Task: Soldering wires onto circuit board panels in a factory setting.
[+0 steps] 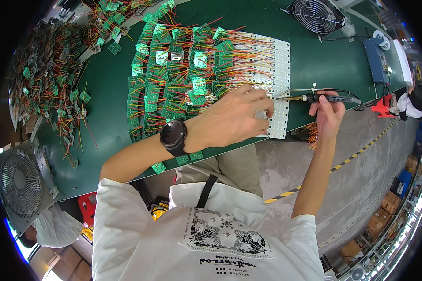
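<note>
In my right hand is a soldering iron with a thin guide along it, its tip pointing left onto the white perforated panel. My left hand, with a black watch on its wrist, bends over the same panel, close to the iron's tip. Its fingers are curled in; whatever they pinch is too small to make out. Red and yellow wires run from the panel to rows of small green circuit boards left of it. Part of these rows is hidden under my left hand and forearm.
Heaps of wired boards lie at the table's left. A round fan stands at the back, and a blue box with a reel at the right. Another fan is at the lower left. People sit at both sides.
</note>
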`<act>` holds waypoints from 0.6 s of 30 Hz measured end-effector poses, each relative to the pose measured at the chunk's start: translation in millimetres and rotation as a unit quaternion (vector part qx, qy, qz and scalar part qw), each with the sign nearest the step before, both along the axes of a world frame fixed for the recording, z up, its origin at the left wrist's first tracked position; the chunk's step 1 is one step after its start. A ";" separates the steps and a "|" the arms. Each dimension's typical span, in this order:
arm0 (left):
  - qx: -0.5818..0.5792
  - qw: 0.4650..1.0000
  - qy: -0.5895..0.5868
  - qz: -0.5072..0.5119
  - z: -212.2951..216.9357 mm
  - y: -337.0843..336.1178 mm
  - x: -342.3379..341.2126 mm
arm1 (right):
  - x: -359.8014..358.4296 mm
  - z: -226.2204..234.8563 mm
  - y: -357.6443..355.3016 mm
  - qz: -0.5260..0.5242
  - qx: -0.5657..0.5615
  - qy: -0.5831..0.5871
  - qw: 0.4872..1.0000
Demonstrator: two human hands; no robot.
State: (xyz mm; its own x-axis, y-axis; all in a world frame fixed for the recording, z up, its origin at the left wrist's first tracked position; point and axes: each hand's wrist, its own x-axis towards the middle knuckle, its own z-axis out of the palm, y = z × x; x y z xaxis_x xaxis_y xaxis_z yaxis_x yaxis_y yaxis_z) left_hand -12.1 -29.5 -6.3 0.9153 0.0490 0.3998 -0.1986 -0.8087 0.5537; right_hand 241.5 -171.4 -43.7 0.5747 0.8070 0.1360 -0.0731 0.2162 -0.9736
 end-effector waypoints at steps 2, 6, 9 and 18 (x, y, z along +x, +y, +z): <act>-0.005 0.999 0.003 -0.035 0.6 2.1 -1.0 | -0.9 1.2 1.9 0.004 -0.004 0.002 1.000; 0.003 1.000 -0.017 -0.016 -5.1 0.4 2.4 | 0.0 0.4 0.6 -0.005 -0.010 -0.002 1.000; 0.030 0.997 -0.022 0.061 -10.6 -3.5 3.7 | 1.7 -1.1 -1.4 0.014 -0.003 0.001 1.000; 0.050 0.986 -0.043 0.153 -21.1 -3.4 5.3 | -0.8 3.8 -0.3 0.034 -0.004 -0.019 0.999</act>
